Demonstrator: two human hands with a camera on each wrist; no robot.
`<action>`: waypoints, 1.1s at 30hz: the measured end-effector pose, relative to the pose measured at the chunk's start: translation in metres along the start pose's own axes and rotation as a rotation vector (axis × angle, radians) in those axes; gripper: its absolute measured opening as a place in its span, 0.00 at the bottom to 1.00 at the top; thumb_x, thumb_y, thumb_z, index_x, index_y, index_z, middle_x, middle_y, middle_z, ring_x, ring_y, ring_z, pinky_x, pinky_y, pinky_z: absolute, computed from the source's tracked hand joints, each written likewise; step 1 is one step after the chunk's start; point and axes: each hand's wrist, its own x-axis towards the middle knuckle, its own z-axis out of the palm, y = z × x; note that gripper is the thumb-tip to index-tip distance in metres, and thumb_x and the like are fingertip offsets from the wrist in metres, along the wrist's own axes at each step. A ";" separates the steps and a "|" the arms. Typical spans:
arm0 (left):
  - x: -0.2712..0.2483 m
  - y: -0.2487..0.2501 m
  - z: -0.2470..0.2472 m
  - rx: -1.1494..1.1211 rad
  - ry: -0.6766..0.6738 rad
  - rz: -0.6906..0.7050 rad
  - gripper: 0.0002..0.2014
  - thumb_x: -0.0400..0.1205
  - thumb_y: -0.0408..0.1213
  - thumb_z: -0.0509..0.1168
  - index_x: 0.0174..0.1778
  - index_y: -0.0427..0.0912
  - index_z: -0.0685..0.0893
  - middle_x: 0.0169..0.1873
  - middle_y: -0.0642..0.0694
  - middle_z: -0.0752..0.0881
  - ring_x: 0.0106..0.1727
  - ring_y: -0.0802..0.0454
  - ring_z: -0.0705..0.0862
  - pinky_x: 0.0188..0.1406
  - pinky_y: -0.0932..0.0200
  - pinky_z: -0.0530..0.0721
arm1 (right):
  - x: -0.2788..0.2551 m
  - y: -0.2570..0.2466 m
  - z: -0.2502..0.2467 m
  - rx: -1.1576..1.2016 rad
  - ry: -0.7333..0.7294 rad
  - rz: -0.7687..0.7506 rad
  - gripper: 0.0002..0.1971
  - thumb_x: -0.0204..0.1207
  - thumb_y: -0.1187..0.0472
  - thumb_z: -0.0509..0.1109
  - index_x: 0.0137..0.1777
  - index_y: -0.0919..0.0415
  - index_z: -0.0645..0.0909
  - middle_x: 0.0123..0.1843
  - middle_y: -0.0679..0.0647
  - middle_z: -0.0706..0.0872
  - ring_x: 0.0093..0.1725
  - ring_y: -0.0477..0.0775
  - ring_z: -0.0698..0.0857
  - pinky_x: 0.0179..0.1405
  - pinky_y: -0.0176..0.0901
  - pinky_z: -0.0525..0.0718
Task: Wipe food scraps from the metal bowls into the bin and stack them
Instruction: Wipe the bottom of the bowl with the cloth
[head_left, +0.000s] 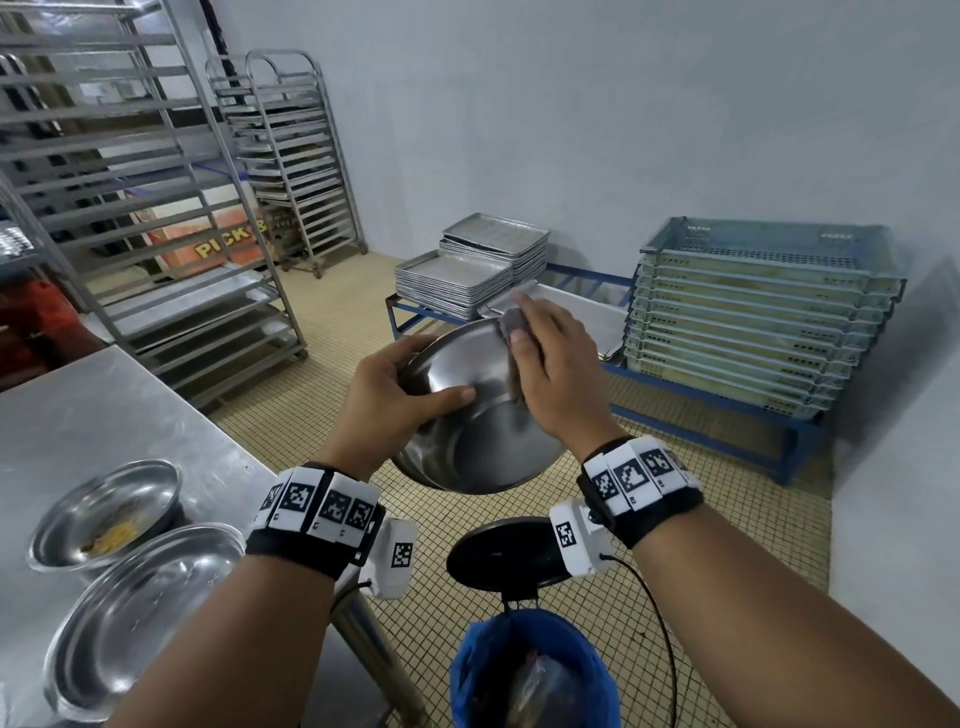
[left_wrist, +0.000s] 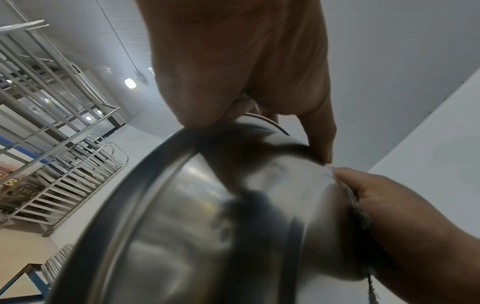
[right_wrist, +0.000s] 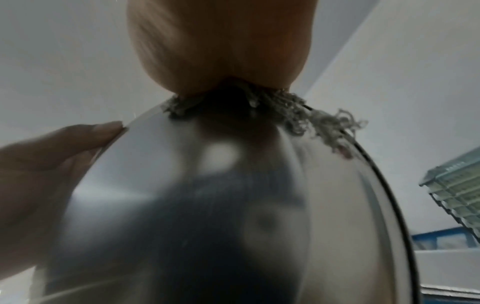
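From the head camera, the left hand (head_left: 387, 395) grips the rim of a tilted metal bowl (head_left: 467, 436), thumb curled inside, fingers behind. The right hand (head_left: 553, 374) presses a grey cloth (head_left: 511, 325) against the upper inner wall. The bowl hangs in the air above the bin (head_left: 530, 670), whose blue liner is open with its black lid (head_left: 501, 553) raised. Two more bowls wait on the steel table (head_left: 130, 415) – the far one (head_left: 106, 512) holds yellow scraps, the near one (head_left: 140, 608) looks clean.

The left wrist camera shows the left hand's fingers (left_wrist: 320, 135) pinching the bowl's rim (left_wrist: 145, 185), with the right hand meeting the metal at the far side.

The right wrist camera shows the frayed cloth (right_wrist: 293, 111) bunched under the right hand (right_wrist: 221, 47); how its fingers lie I cannot tell – the palm hides them.

To wipe well, I judge: keep the bowl's mouth tipped toward the bin, sweep from the top rim downward so scraps fall off the low edge, hold the rim firmly against the push, and turn the bowl between strokes to cover the whole wall
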 end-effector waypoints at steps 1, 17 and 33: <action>0.000 -0.001 -0.001 -0.011 0.010 -0.001 0.28 0.62 0.42 0.88 0.58 0.55 0.89 0.49 0.51 0.95 0.50 0.49 0.94 0.47 0.50 0.94 | 0.003 0.002 -0.003 0.032 -0.008 0.021 0.25 0.88 0.47 0.54 0.81 0.52 0.74 0.72 0.55 0.82 0.71 0.55 0.78 0.73 0.55 0.75; 0.009 0.012 0.001 0.245 -0.172 0.061 0.30 0.66 0.43 0.90 0.61 0.63 0.87 0.51 0.62 0.93 0.53 0.60 0.92 0.55 0.47 0.93 | -0.005 0.001 -0.002 0.032 -0.085 -0.053 0.17 0.85 0.49 0.60 0.67 0.50 0.84 0.53 0.47 0.86 0.53 0.48 0.82 0.54 0.49 0.83; -0.001 0.003 0.000 -0.055 -0.013 -0.052 0.30 0.62 0.41 0.87 0.60 0.58 0.88 0.49 0.47 0.95 0.48 0.45 0.95 0.42 0.50 0.93 | 0.004 0.008 -0.010 0.113 0.019 0.102 0.16 0.86 0.49 0.59 0.66 0.49 0.84 0.50 0.51 0.88 0.50 0.53 0.85 0.55 0.53 0.85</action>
